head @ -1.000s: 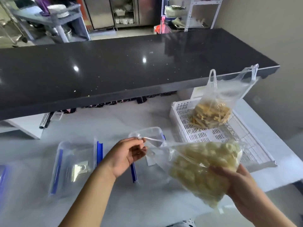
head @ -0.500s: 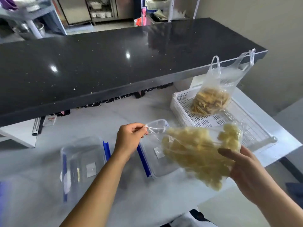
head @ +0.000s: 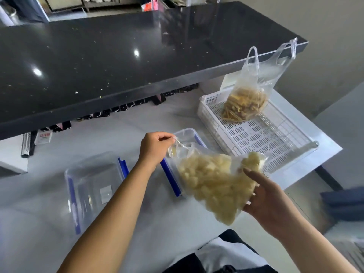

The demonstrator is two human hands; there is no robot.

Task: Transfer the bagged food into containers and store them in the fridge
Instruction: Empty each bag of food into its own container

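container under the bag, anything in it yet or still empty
Looks empty. The clear container shows only bare plastic where visible; the pale food is all inside the bag, which hides the container's right part.

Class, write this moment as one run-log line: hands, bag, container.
left hand: pinches bag mouth | right hand: cradles bag of pale food | open container: beneath bag, nothing visibly poured

Clear bag of pale food (head: 212,186) tilted above open blue-clipped container (head: 185,154), held aloft

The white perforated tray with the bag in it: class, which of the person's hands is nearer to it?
Right. The right hand sits just below the tray's near edge; the left hand is farther off to its left.
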